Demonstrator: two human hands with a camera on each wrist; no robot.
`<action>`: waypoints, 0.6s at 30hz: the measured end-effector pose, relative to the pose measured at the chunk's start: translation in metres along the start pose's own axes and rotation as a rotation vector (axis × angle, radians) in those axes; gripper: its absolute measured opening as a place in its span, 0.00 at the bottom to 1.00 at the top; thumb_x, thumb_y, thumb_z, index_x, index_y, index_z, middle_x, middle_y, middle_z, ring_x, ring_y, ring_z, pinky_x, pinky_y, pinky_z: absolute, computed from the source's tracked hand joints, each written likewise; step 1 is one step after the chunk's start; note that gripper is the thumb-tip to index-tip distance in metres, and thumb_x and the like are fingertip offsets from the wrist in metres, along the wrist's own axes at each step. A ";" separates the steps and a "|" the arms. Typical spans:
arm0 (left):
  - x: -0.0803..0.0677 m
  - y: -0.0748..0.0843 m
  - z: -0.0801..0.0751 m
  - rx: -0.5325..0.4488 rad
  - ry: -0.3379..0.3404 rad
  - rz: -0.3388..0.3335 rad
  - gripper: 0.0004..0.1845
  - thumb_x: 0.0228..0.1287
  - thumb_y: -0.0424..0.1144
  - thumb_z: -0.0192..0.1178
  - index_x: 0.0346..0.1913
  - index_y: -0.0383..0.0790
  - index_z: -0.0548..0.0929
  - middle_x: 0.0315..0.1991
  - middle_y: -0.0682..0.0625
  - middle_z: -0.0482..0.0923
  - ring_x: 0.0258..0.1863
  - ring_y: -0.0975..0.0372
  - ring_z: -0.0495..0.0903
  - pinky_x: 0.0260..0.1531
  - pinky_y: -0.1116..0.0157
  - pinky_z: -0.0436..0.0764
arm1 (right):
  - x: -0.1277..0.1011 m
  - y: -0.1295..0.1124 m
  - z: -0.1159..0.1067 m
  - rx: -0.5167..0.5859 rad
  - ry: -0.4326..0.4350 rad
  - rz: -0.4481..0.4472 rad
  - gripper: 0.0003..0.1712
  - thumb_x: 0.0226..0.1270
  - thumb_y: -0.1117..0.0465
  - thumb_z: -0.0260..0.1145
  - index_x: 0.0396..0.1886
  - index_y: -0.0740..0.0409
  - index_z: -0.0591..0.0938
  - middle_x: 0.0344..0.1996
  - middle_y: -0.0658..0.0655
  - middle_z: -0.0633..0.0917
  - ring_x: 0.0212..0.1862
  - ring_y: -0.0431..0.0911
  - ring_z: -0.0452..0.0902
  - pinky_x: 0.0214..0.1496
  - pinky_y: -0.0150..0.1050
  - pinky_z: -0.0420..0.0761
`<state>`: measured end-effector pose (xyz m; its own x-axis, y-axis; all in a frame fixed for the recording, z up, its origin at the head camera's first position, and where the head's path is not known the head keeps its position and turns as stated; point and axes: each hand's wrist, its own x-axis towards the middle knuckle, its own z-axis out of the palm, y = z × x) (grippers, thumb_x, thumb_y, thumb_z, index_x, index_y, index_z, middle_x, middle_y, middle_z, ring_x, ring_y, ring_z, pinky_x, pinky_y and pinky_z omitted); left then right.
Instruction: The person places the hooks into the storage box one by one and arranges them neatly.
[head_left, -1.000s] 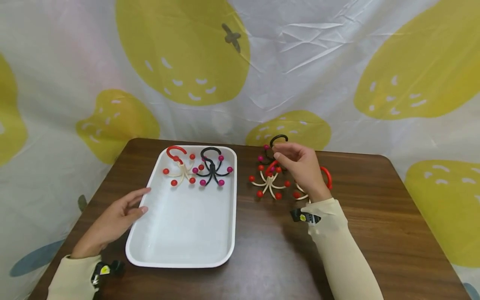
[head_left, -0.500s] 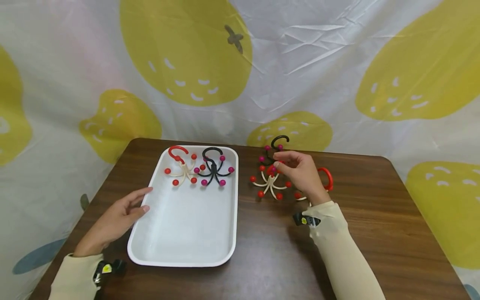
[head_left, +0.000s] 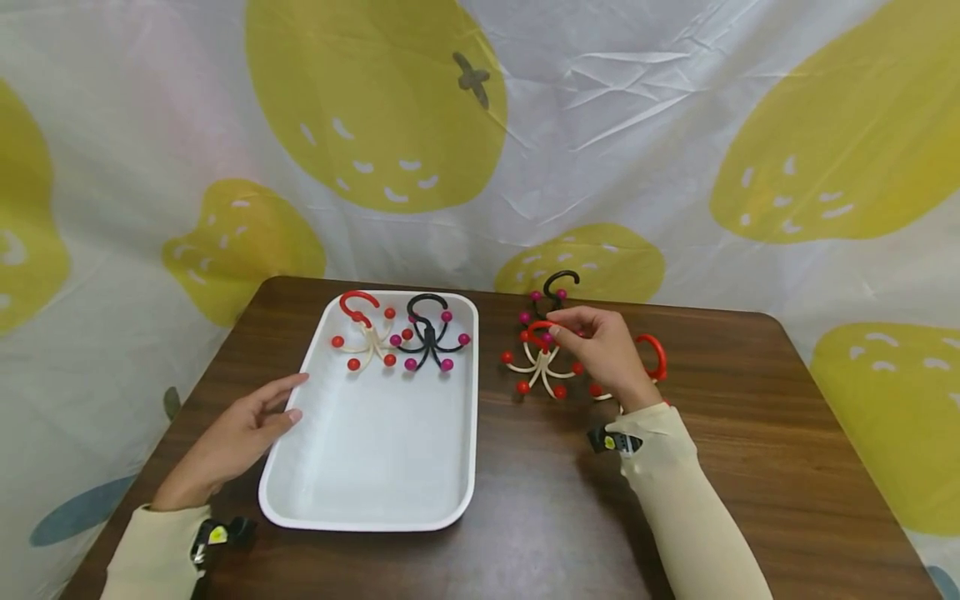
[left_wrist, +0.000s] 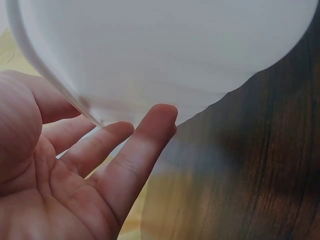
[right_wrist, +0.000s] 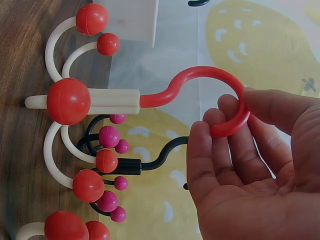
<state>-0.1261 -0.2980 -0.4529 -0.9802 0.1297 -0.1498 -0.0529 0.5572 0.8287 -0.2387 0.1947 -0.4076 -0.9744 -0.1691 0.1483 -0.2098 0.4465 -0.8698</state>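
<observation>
In the head view, my right hand (head_left: 603, 346) is at a white claw hanger (head_left: 542, 367) with red balls on its arm tips. The right wrist view shows its red hook (right_wrist: 200, 72) between my thumb and fingers, which pinch the hook's curve. My left hand (head_left: 243, 437) lies at the left rim of a white tray (head_left: 367, 450), fingers fairly straight. Its fingertips (left_wrist: 160, 117) touch the tray's outer wall in the left wrist view. At the tray's far end lie a white claw hanger (head_left: 371, 339) with a red hook and a black claw hanger (head_left: 430, 337) with magenta balls.
Behind my right hand is another black claw hanger (head_left: 551, 287), near the table's far edge. One more red-hooked claw hanger (head_left: 654, 358) is partly hidden by my right wrist. A fruit-print curtain (head_left: 420, 233) hangs behind the brown table (head_left: 750, 433).
My right hand has lowered slightly toward me, and the red hook now stands up at its fingertips. The left hand stays at the tray's rim.
</observation>
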 end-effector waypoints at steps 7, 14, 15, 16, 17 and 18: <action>0.000 0.000 0.001 0.004 0.001 -0.005 0.33 0.81 0.39 0.58 0.83 0.46 0.63 0.76 0.28 0.68 0.60 0.43 0.85 0.52 0.50 0.90 | 0.000 0.001 0.000 0.000 -0.001 0.002 0.14 0.74 0.55 0.72 0.55 0.53 0.90 0.51 0.63 0.91 0.43 0.46 0.83 0.34 0.34 0.81; 0.000 -0.001 0.000 0.001 -0.003 -0.007 0.33 0.81 0.39 0.58 0.83 0.47 0.63 0.76 0.29 0.67 0.59 0.43 0.85 0.51 0.50 0.90 | 0.001 0.000 0.000 0.036 0.010 -0.004 0.14 0.74 0.56 0.72 0.54 0.55 0.90 0.52 0.60 0.91 0.42 0.45 0.89 0.38 0.31 0.83; 0.000 -0.001 0.000 0.002 -0.002 -0.007 0.33 0.81 0.39 0.58 0.83 0.47 0.63 0.76 0.29 0.67 0.59 0.43 0.85 0.51 0.50 0.90 | 0.001 -0.001 0.000 0.037 0.012 -0.010 0.14 0.74 0.56 0.73 0.54 0.55 0.90 0.52 0.60 0.91 0.43 0.45 0.89 0.40 0.30 0.84; 0.000 -0.001 0.000 0.002 -0.002 -0.006 0.33 0.81 0.39 0.58 0.83 0.46 0.63 0.76 0.28 0.68 0.59 0.43 0.85 0.51 0.50 0.90 | 0.001 -0.001 0.001 0.039 0.014 -0.012 0.14 0.73 0.56 0.73 0.54 0.55 0.90 0.52 0.60 0.91 0.43 0.45 0.89 0.41 0.30 0.84; 0.000 0.000 0.000 0.002 -0.003 -0.005 0.33 0.81 0.39 0.58 0.83 0.46 0.63 0.76 0.28 0.68 0.59 0.43 0.85 0.51 0.50 0.90 | 0.001 -0.002 0.001 0.041 0.017 -0.014 0.15 0.73 0.56 0.73 0.54 0.55 0.90 0.52 0.60 0.91 0.44 0.45 0.89 0.41 0.31 0.85; 0.000 0.000 0.000 0.002 -0.003 -0.003 0.32 0.81 0.39 0.58 0.83 0.46 0.63 0.76 0.28 0.68 0.59 0.43 0.85 0.52 0.49 0.90 | 0.001 -0.002 0.001 0.042 0.019 -0.014 0.15 0.73 0.55 0.73 0.54 0.55 0.91 0.51 0.61 0.92 0.43 0.44 0.89 0.42 0.31 0.85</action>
<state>-0.1265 -0.2979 -0.4532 -0.9795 0.1305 -0.1535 -0.0552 0.5593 0.8272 -0.2390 0.1931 -0.4057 -0.9728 -0.1581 0.1694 -0.2205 0.4066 -0.8866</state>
